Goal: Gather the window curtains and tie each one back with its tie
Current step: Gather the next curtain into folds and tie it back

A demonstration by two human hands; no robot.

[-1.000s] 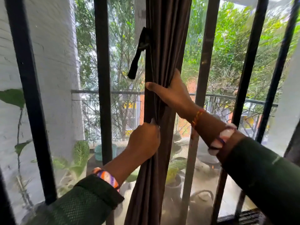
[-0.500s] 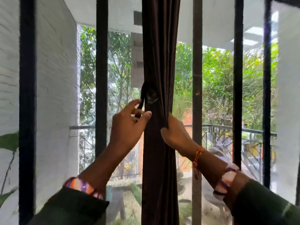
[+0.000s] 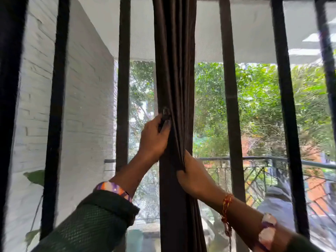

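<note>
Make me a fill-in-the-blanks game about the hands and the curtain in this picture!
1. The curtain hanging between the window bars is dark ____.
2. The ____ hand grips the bunched curtain lower down than the other hand.
3. The left hand pinches the black tie against the curtain's ____ edge.
4. The wall outside the window is made of white ____.

Missing words: brown; right; left; bricks
</note>
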